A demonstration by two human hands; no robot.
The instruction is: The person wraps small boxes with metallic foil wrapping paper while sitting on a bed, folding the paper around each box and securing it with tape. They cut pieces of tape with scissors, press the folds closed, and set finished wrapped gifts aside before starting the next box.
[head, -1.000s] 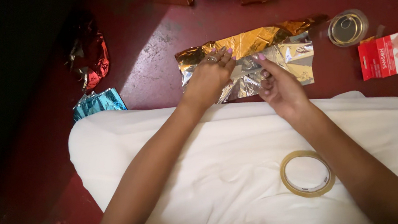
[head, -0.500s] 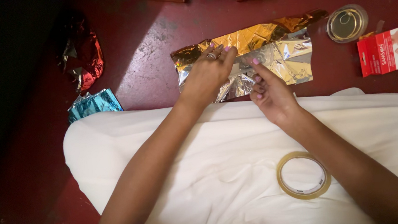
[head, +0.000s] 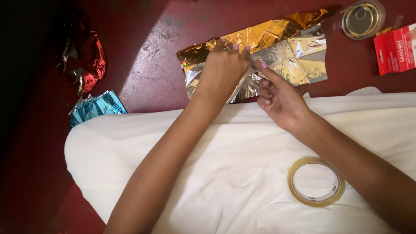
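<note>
The foil sheet (head: pixel 283 55), crinkled gold and silver, is lying on the red floor (head: pixel 151 46), and the left hand (head: pixel 221 70) is pressing down on it, fingers curled, while the right hand (head: pixel 279 95) is pinching its near edge. A tape roll (head: pixel 316 182) is sitting on the white cloth (head: pixel 223 181) nearby; beyond, a shiny round tin (head: pixel 362 18).

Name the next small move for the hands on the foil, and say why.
Probably press the fold flat with the left hand while the right hand slides along the silver and gold foil sheet. Both hands already rest on its crinkled left part, and the tape roll lies untouched on the white cloth.
</note>
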